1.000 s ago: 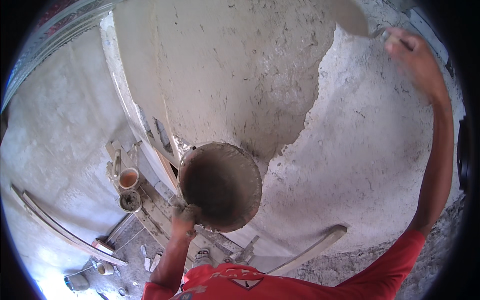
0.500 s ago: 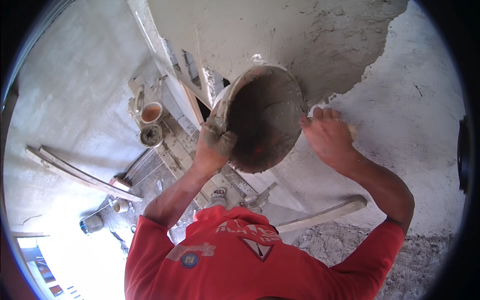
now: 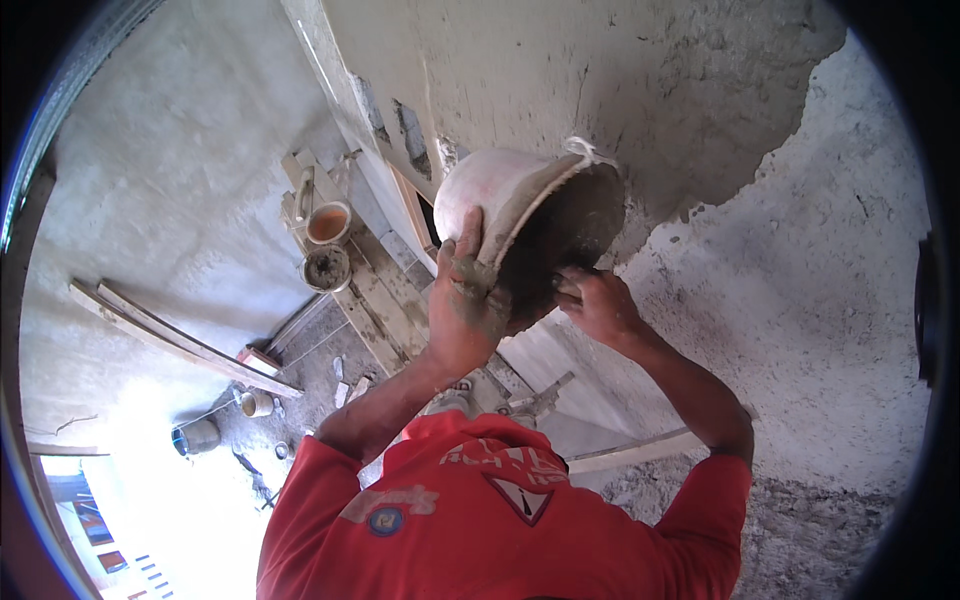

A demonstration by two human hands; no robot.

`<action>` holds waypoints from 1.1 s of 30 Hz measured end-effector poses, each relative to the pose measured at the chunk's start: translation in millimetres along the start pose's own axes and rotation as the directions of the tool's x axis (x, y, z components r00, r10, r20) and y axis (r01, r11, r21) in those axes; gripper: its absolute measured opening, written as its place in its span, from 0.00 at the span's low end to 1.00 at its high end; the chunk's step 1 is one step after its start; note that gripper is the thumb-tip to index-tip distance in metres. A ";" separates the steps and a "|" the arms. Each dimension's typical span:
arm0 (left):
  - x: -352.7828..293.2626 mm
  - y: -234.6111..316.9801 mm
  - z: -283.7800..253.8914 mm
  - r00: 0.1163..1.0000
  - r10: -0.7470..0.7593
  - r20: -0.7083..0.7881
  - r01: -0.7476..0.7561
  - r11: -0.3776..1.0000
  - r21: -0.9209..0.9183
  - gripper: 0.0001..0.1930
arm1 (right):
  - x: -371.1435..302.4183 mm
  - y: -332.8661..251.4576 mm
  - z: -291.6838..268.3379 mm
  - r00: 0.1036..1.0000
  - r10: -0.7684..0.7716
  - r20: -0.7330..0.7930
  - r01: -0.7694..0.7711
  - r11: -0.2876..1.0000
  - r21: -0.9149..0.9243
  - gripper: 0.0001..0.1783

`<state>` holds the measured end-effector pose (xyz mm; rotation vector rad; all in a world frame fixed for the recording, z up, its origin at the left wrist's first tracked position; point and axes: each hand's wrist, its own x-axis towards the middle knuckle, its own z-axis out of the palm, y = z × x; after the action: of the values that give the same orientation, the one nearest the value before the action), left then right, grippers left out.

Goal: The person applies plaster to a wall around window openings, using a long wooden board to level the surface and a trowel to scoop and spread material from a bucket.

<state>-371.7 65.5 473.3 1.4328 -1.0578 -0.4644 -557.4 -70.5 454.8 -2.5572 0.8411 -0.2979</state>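
A pale bucket [image 3: 490, 195] is tilted in front of the wall, its mouth turned toward the right and its inside coated with wet grey mortar [image 3: 565, 225]. My left hand [image 3: 468, 300], smeared with mortar, is closed on the near rim, with fingers along the outside wall. At the lower part of the mouth is my right hand [image 3: 600, 305], its fingers curled; whatever it grips is hidden by the hand and the dark inside. Beyond the bucket, wet grey plaster [image 3: 690, 100] covers the upper wall and ends in a ragged edge against paler wall.
Wooden planks [image 3: 375, 290] lie below, carrying an orange-lined pot [image 3: 328, 223] and a mortar-caked pot [image 3: 326, 268]. Two long battens [image 3: 180, 335] lean at the left wall. A bucket [image 3: 197, 437] stands on the floor at lower left. A board [image 3: 640, 452] lies behind my right arm.
The bucket has turned, showing more of its outer side and less of its inside. My right hand has moved left and down, from beside the rim to its lower mouth.
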 end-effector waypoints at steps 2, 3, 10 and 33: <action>5.5 0.9 1.0 0.995 0.095 -0.017 -0.095 0.994 -0.058 0.36 | 10.3 -3.4 -6.0 0.996 -0.005 -0.088 0.014 0.995 0.102 0.21; 5.2 1.0 -1.5 0.989 0.148 -0.018 -0.149 0.981 -0.121 0.35 | 5.6 -7.4 -11.3 0.995 0.015 -0.097 -0.008 0.997 0.072 0.21; 15.4 6.7 -25.5 0.992 -0.061 -0.109 0.012 0.915 -0.402 0.26 | 19.1 -55.2 -130.6 0.970 -0.162 -0.180 0.134 0.978 -0.157 0.17; -3.9 -0.4 -40.6 0.949 -0.300 -0.101 0.213 0.842 -0.496 0.22 | -28.8 -116.8 -440.2 0.490 -0.053 -0.870 -0.302 0.926 -0.226 0.29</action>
<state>-341.0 91.7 479.3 1.1415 -0.5501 -0.7267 -664.9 -114.3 896.1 -2.5350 1.5416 -1.6486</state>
